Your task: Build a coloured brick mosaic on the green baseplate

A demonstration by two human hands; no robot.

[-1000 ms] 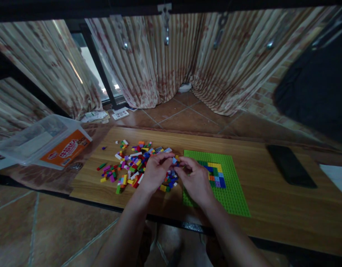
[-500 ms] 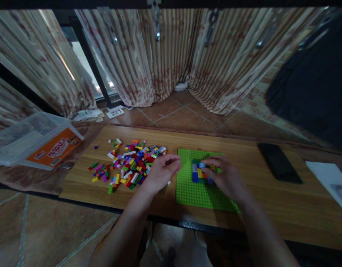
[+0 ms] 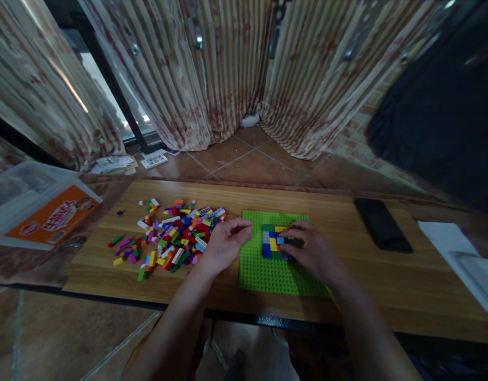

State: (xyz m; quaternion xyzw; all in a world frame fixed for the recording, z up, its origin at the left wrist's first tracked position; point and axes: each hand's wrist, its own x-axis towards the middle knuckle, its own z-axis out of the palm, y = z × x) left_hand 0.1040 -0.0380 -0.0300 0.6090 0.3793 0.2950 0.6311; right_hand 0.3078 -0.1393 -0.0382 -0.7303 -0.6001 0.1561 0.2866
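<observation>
Light-blue brick (image 3: pixel 281 240) sits clamped between thumb and fingers of the right hand (image 3: pixel 313 253), at a cluster of coloured bricks (image 3: pixel 267 247) on a green baseplate (image 3: pixel 254 276), a fingertip hold presumably suited to precision. The right forearm angles inward, fingers pointing left. The left hand (image 3: pixel 224 244) hovers by the plate's left edge, fingers curled toward the thumb; whether they meet is unclear. Loose bricks (image 3: pixel 180 233) lie farther left, apparently placed for easy reach.
</observation>
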